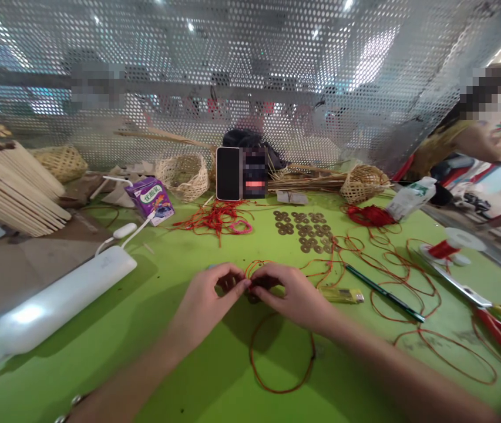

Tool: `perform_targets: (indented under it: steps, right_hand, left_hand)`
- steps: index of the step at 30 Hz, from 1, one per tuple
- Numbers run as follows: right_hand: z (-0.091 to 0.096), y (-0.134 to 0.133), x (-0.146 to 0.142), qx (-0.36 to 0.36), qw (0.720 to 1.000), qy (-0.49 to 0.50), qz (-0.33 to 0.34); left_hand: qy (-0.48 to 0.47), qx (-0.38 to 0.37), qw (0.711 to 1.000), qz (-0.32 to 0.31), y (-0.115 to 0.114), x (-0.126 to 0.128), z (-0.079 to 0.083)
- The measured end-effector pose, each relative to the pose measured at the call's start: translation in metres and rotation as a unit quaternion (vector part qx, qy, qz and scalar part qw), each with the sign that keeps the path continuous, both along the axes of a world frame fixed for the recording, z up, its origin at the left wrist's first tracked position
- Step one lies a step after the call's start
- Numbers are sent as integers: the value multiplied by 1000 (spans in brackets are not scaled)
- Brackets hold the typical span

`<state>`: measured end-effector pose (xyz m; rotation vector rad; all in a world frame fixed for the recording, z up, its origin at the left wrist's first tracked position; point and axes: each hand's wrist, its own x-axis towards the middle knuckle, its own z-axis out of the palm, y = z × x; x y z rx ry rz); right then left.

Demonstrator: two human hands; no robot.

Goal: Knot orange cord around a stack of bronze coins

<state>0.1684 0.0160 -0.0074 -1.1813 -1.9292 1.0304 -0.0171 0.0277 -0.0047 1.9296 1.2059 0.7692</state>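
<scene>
My left hand (217,288) and my right hand (288,291) meet over the green table, thumbs and forefingers pinched on a thin red cord (282,390). A loop of this cord hangs down towards me below the right hand. Something dark and round, perhaps a coin, shows under the fingertips, mostly hidden. Beside my right hand lies a yellow lighter (342,295), and further right a dark green pen (385,292). Several old-style coins (316,229) with holes lie grouped on the table beyond the hands.
A white lamp (65,299) lies at left near a purple drink carton (150,200). Red cords (217,216) are piled beyond my hands. At right are scissors (466,288), a spool of red thread (446,248) and a plastic bottle (412,197). A person (470,135) is at far right.
</scene>
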Motion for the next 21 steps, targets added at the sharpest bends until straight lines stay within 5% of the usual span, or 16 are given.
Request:
perform_targets:
  steps: [10,21]
  right_hand:
    - [3,-3,-1,-22,1000,-6,16]
    - [-4,-4,-8,-93,987,121,-42]
  left_hand:
    - [-21,26,999,11,-2,3,1]
    - [-43,-1,999,-4,-4,5,-2]
